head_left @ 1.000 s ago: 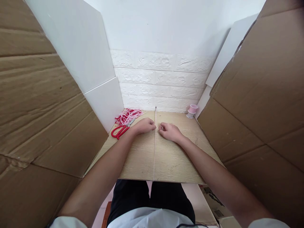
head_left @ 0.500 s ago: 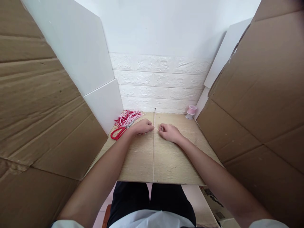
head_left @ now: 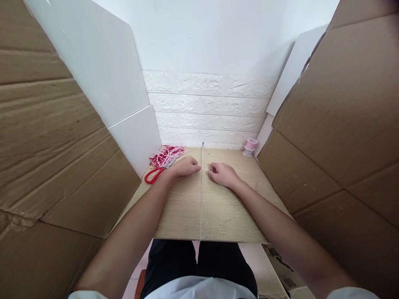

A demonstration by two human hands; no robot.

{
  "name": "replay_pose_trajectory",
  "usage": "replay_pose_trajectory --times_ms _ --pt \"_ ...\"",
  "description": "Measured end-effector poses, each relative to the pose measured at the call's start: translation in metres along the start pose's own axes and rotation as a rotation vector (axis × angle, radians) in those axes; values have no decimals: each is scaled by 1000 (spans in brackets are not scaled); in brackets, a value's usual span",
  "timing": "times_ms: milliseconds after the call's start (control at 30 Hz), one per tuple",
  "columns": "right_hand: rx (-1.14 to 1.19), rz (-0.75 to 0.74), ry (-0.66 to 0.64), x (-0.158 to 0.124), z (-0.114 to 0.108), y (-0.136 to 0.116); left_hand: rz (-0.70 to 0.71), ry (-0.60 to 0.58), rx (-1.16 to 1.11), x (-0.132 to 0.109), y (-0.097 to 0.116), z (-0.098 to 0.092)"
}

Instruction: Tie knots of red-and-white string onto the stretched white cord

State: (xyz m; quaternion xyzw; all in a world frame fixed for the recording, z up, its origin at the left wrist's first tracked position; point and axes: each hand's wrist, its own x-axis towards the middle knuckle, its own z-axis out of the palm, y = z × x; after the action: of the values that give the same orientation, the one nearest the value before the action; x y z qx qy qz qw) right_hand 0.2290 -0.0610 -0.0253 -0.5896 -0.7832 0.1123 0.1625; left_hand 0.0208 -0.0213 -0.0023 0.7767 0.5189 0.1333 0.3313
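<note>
Head view: cord (head_left: 201, 207) runs in a straight line down the middle of the table (head_left: 177, 220), from a small dark fixing (head_left: 203, 143) at the wall's base to the near edge. Far stretch looks thicker and paler, near stretch thin. Fine thread (head_left: 205, 170) crosses it between my hands, too thin to trace fully.

My left hand (head_left: 187, 166): thumb and finger pressed together, pinching thread just left of the cord. My right hand (head_left: 222, 173): curled, fingertips closed on thread just right of it.

Left of my left hand: red-handled scissors (head_left: 152, 176), blades toward a red and pink pile of cut cords (head_left: 166, 155). Far right corner: pink spool (head_left: 251, 144) on top of a white spool (head_left: 248, 153). White brick-pattern wall (head_left: 218, 104) behind, cardboard (head_left: 349, 124) both sides.
</note>
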Motion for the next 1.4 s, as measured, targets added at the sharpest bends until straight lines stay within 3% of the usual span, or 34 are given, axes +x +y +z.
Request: replay_pose_trajectory --times_ms 633,767,900,1067,1300,1400 --pt "-43 85 34 0 -1 3 94 138 187 7 -10 -4" --pt "77 90 134 2 2 5 92 199 103 10 -12 -3" --pt "368 28 201 9 13 5 152 206 -18 14 -13 2" --pt "594 27 106 23 26 4 166 186 -128 16 -13 7" --pt "714 122 -130 45 20 9 129 192 -133 18 -12 11" --pt "688 77 -112 45 19 8 131 193 -146 19 -13 12"
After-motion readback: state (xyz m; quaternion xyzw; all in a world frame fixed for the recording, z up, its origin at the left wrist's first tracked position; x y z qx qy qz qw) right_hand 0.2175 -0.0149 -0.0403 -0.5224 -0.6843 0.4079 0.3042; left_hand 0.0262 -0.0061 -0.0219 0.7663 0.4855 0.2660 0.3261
